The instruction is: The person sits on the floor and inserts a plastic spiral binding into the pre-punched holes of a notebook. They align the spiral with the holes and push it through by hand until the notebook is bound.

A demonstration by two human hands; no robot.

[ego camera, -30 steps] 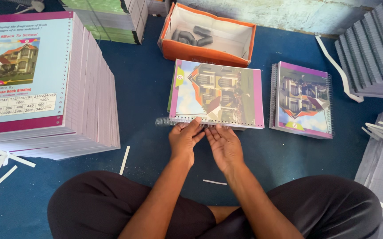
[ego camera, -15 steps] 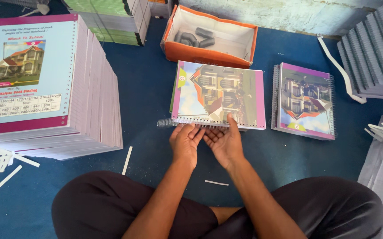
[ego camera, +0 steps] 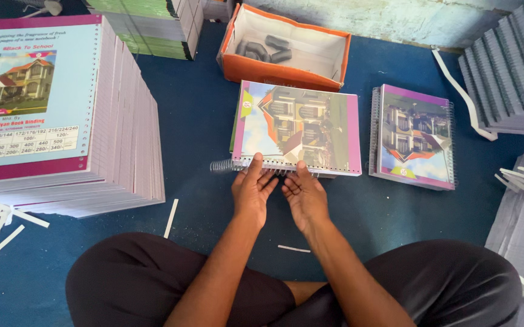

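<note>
Nearest, the left hand (ego camera: 252,191) and right hand (ego camera: 304,194) lie side by side, fingers slightly apart, fingertips pressed on the wire spiral (ego camera: 225,165) along the near edge of the notebook (ego camera: 298,127). Just right of the fingers lies a bound notebook (ego camera: 413,136); beyond the fingertips sits an orange box (ego camera: 256,71), and far left stands a tall stack of covers (ego camera: 92,157)
</note>
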